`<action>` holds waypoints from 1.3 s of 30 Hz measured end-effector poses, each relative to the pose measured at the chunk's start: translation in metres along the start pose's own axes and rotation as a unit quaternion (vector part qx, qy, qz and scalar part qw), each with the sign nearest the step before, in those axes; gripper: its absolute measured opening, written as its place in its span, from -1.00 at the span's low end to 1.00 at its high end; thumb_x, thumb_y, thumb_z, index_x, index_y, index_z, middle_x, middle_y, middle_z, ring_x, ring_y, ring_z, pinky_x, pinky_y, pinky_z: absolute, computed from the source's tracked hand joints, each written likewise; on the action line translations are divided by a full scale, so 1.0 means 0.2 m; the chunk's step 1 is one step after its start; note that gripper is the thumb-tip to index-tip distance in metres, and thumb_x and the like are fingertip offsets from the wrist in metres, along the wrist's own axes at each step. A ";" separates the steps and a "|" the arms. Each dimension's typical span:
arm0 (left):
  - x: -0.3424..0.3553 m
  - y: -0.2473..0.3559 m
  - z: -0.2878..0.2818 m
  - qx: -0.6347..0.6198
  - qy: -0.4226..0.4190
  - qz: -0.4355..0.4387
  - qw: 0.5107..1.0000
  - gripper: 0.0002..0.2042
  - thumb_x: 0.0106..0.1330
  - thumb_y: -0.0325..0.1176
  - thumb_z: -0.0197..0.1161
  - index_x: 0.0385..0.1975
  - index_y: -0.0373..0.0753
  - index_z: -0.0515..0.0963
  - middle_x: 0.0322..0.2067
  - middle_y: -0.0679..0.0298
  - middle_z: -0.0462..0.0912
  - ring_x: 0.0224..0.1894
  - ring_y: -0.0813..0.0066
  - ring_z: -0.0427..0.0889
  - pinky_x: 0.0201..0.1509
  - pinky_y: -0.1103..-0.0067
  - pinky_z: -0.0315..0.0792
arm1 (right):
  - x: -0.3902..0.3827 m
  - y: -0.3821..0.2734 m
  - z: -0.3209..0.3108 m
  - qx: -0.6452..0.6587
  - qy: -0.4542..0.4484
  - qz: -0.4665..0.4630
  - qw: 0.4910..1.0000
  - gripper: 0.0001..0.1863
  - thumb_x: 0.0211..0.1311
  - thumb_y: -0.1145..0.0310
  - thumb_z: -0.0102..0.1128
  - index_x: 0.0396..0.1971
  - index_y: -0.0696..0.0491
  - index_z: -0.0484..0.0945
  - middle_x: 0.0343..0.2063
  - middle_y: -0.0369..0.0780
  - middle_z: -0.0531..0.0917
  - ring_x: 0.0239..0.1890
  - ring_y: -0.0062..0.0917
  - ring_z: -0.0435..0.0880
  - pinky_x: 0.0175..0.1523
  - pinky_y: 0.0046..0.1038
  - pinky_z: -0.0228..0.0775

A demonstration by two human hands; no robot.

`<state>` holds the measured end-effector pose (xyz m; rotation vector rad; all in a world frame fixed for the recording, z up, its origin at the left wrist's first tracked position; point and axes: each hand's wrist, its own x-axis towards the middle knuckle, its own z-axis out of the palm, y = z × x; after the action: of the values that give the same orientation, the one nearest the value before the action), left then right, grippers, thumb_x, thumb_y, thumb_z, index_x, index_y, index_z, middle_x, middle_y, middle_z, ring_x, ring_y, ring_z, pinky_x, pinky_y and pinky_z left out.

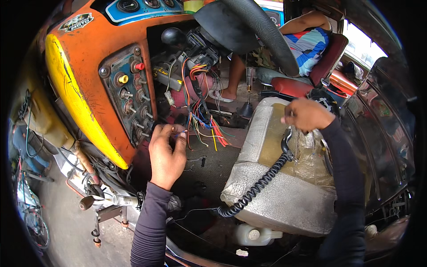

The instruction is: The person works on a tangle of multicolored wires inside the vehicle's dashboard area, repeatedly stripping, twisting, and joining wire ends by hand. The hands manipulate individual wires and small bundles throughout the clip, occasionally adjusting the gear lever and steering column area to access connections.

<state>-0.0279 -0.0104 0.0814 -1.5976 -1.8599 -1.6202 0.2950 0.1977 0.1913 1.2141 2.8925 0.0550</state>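
My left hand (pixel 168 153) is closed in a pinch on a thin wire (pixel 183 131) at the edge of a loose wire bundle (pixel 200 115). Red, yellow, blue, green and white wires hang down from the steering column, several with loose ends. Above a silver padded cover (pixel 280 198) is my right hand (pixel 307 115), its fingers curled in; whether anything is in them is hidden. Just below that hand, a black coiled cable (pixel 258 186) with a hooked black end (pixel 287 141) lies across the cover. Left of the wires is a switch panel (pixel 129 95) with toggles and knobs.
A black steering wheel (pixel 271 38) arches over the top. Another person (pixel 307 44) sits on a red seat (pixel 331 58) at the back right. A gear lever (pixel 249 89) rises from the floor beyond the wires. A white plastic bottle (pixel 255 234) lies below the cover.
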 end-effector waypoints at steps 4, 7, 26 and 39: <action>0.00 0.00 0.01 0.014 0.029 0.000 0.999 -0.91 0.37 -0.51 0.38 -0.18 -0.32 0.68 -0.25 0.12 0.63 -0.20 0.26 0.65 -0.07 0.43 0.50 | -0.02 0.01 0.27 0.054 0.043 0.016 0.997 -0.30 0.40 -0.26 0.29 -0.22 0.25 0.65 -0.40 0.07 0.73 -0.24 0.05 0.76 -0.06 -0.01 0.55; -0.03 0.01 0.02 0.009 0.008 -0.018 1.000 -0.90 0.35 -0.55 0.36 -0.18 -0.30 0.69 -0.25 0.10 0.60 -0.28 0.17 0.64 -0.13 0.36 0.52 | -0.04 0.02 0.32 0.265 -0.004 0.094 0.960 -0.56 0.42 0.11 0.41 -0.03 0.17 0.51 -0.47 -0.09 0.71 -0.34 -0.33 0.80 -0.26 -0.27 0.61; -0.10 0.01 -0.07 0.040 -0.052 -0.001 0.998 -0.58 0.46 -0.61 0.19 0.32 -0.42 0.56 -0.13 -0.04 0.54 -0.12 0.07 0.66 0.07 0.36 0.55 | -0.11 -0.62 0.31 0.769 -0.116 -0.033 0.628 -0.56 0.48 0.46 0.13 0.29 0.20 0.41 -0.32 -0.17 0.63 -0.63 -0.64 0.56 -0.58 -0.55 0.42; -0.11 0.15 0.02 0.024 -0.028 0.060 0.998 -0.82 0.31 -0.54 0.45 -0.11 -0.25 0.79 -0.35 0.09 0.64 -0.35 0.11 0.71 -0.22 0.36 0.58 | 0.01 -0.45 0.35 0.705 -0.109 -0.033 0.700 -0.68 0.59 0.34 0.17 0.09 0.29 0.64 -0.38 -0.18 0.74 -0.65 -0.66 0.64 -0.60 -0.63 0.50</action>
<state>0.0067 -0.0254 0.0825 -1.7148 -1.7785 -1.4846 0.2302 0.1381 0.1186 0.8623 2.3707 -2.4025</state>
